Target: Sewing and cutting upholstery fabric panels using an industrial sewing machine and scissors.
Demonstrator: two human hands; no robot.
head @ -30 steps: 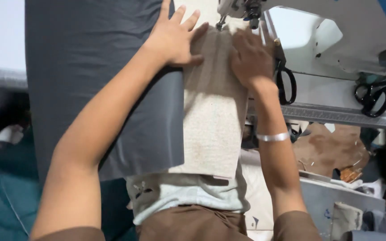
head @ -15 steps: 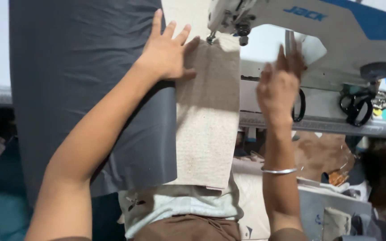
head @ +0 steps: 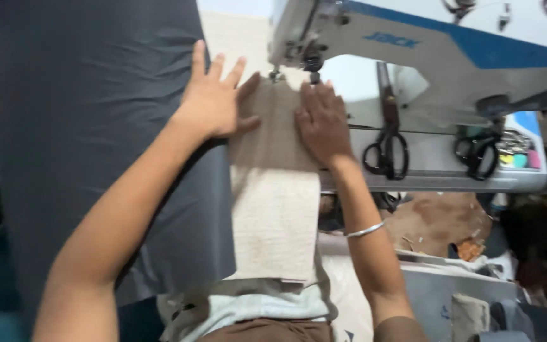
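My left hand (head: 215, 98) lies flat, fingers spread, across the seam where a wide dark grey fabric (head: 90, 145) meets a beige textured cloth strip (head: 275, 209). My right hand (head: 321, 120) presses palm-down on the right edge of the beige strip, just below the needle of a white and blue sewing machine (head: 413, 44). The strip runs from under the presser foot toward me and hangs over the table edge. A thin silver bangle sits on my right wrist.
Two pairs of black-handled scissors (head: 387, 149) (head: 476, 152) lie on the machine bed to the right. A small tray of coloured bits (head: 519, 155) sits at the far right. Brown scraps and clutter (head: 441, 225) fill the area below the table edge.
My right hand, lifted off by the machine half a second ago, has come back down onto the beige strip. The view has shifted up, showing more of the machine.
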